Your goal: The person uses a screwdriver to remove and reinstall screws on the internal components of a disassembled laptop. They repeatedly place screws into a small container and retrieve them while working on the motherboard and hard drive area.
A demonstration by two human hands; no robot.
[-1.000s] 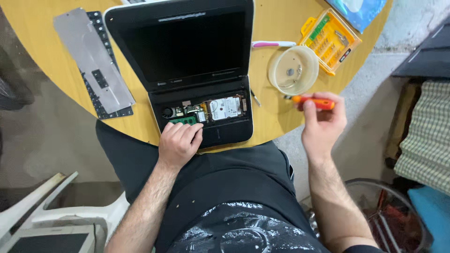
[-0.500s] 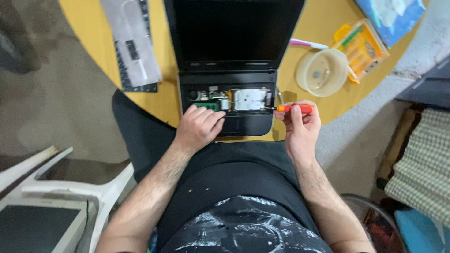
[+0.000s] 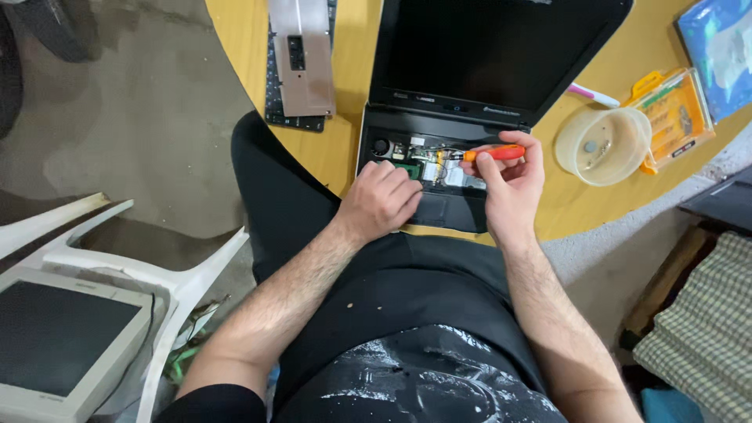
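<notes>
A black laptop stands on the round yellow table with its lid up and its keyboard deck removed, so circuit boards and wires show. My left hand rests curled on the laptop's front left, fingertips at a green board. My right hand pinches an orange-handled screwdriver, held nearly level, its tip pointing left into the exposed parts near the middle.
The removed keyboard lies face down left of the laptop. Right of it lie a round translucent tub holding small parts, an orange tool case and a pink pen. A white plastic chair and an old monitor stand at lower left.
My right hand has carried the screwdriver from beside the laptop's right edge to over the open interior. My left hand stays on the front left. The view has shifted left.
</notes>
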